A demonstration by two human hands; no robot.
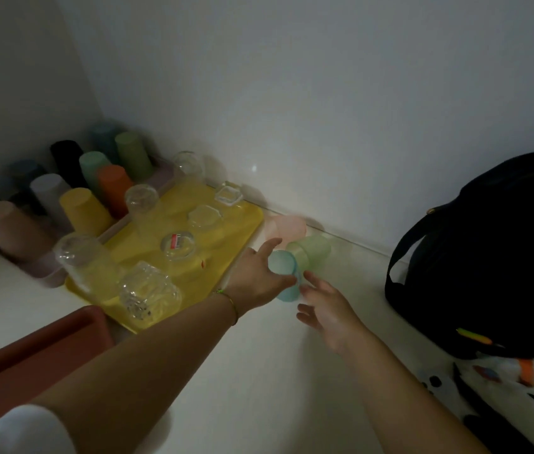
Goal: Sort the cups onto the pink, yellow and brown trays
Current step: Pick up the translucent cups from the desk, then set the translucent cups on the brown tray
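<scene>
Three frosted cups stand on the white floor by the wall: a blue cup, a green cup and a pink cup. My left hand wraps its fingers around the blue cup from the left. My right hand hovers just right of it, fingers spread and holding nothing. The yellow tray carries several upturned clear glasses. The pink tray behind it holds several opaque coloured cups. A brown tray lies at the lower left.
A black backpack sits against the wall on the right. Under it lies a white patterned cloth. Walls meet in a corner behind the trays.
</scene>
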